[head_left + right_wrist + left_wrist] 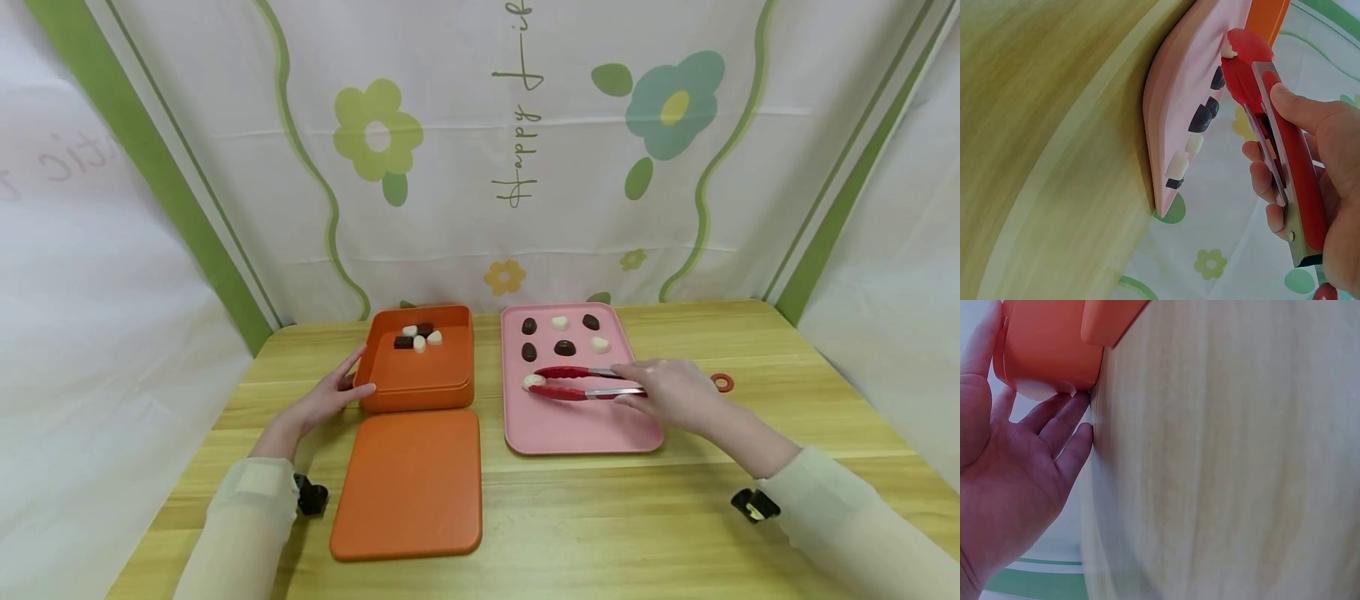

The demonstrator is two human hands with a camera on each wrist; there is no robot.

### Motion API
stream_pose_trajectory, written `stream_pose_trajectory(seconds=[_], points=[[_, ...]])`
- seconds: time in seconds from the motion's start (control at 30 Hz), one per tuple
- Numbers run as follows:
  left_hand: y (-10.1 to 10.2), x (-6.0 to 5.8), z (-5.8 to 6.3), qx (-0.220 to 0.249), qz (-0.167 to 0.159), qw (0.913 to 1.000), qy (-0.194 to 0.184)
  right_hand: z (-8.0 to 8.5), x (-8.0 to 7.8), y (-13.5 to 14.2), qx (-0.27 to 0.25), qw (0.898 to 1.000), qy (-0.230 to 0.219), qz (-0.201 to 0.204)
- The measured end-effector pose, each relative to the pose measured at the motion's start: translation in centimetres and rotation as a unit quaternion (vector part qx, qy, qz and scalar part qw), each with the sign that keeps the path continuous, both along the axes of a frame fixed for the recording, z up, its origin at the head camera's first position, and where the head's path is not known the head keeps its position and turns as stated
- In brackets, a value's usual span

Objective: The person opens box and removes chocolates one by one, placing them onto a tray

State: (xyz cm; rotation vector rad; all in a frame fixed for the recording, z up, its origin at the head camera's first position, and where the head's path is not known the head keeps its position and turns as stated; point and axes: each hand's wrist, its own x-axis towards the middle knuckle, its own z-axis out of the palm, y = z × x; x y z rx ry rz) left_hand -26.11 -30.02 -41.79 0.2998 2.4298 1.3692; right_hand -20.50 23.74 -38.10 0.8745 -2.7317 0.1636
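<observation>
My right hand (675, 392) grips a pair of red-tipped tongs (592, 393), thumb on one arm and fingers curled round the other in the right wrist view. The red tips sit either side of a white chocolate (533, 381) on the pink tray (585, 429). Farther back on that tray are several dark and white chocolates (565, 347). At the left, my left hand (322, 402) rests against the side of an orange box (423, 375), fingers extended and thumb near its front corner. Inside the box lie several small white and dark pieces (419, 342).
An orange lid (411, 487) lies flat on the wooden table (600, 525) in front of the box. A flower-printed curtain (450, 167) hangs behind the table's far edge. The tongs' red ring end (722, 382) sticks out beyond my right hand.
</observation>
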Motion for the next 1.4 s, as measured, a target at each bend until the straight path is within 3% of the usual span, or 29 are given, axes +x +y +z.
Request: stream_pose_trajectory(seconds=[0.63, 0.9, 1.4], points=[[0.1, 0.0, 0.0, -0.005, 0.003, 1.0000, 0.002, -0.2, -0.2, 0.4, -0.007, 1.000, 0.001, 0.001], [0.2, 0.0, 0.0, -0.009, 0.004, 0.9999, 0.002, 0.7, -0.1, 0.5, -0.028, 1.000, -0.001, -0.008], [0.1, 0.1, 0.1, -0.005, 0.006, 1.0000, -0.004, 2.7, -1.6, -0.7, -0.028, 0.999, 0.016, 0.002]])
